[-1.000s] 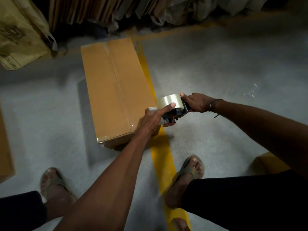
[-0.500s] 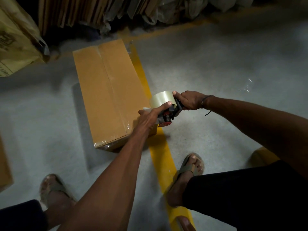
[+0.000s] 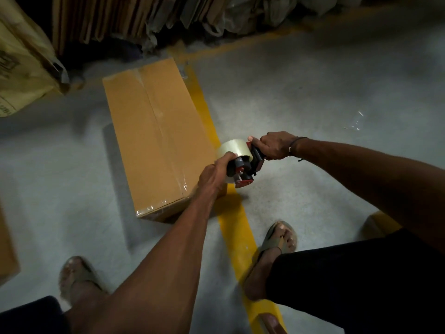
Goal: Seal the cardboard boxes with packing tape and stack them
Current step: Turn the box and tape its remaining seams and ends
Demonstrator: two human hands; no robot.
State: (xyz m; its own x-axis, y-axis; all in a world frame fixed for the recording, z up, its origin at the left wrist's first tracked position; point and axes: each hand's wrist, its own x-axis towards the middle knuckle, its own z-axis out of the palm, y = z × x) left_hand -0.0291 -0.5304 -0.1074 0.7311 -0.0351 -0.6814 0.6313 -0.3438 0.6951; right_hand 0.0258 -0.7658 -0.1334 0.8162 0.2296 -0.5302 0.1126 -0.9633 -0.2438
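My right hand is wrapped round the handle of the tape dispenser, and my left hand pinches at the roll's front edge, fingers curled on it, just above the near corner of the cardboard box. The box lies on the concrete floor beside the yellow line, clear tape already along its top seam and over the near end. I'd say this one is nearly sealed; stacking remains undone.
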